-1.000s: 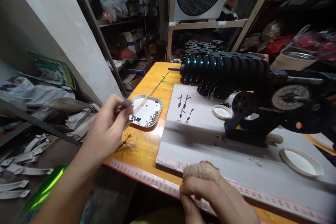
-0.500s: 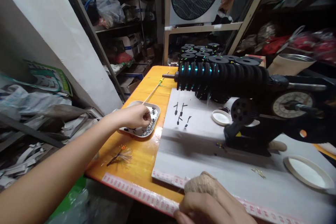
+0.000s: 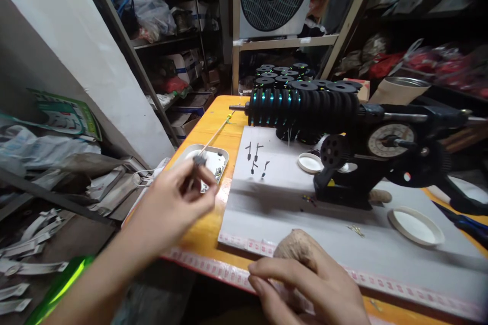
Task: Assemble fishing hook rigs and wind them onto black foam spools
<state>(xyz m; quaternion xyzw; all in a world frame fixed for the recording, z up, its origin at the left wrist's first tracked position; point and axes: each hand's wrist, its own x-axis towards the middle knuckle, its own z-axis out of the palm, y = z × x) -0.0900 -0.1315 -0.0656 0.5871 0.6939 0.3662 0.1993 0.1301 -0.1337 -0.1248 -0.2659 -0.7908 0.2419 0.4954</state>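
My left hand (image 3: 177, 198) is over the near side of a white tray (image 3: 225, 155) of small dark and metallic parts. Its fingers are curled in, and what they hold, if anything, is hidden and blurred. A dark cluster (image 3: 199, 160) shows just past its knuckles; I cannot tell if it touches the hand. At the front edge of the white board (image 3: 244, 208), my right hand (image 3: 312, 279) has thumb and index tips close together, with a brown wrap (image 3: 295, 249) on one finger. Whether it pinches anything is not visible. Several small black forked pieces (image 3: 256, 152) lie on the board.
A black winding machine (image 3: 305, 106) with a row of discs and a dial stands on the board. Shallow white dishes (image 3: 415, 226), small brass-coloured bits (image 3: 356, 230) and dark-blue-handled pliers (image 3: 467, 223) lie about. A thin stick (image 3: 215, 134) reaches past the tray.
My left hand has lifted out of the tray and come nearer to me. My right hand's fingers have shifted slightly. The whole view has moved a little.
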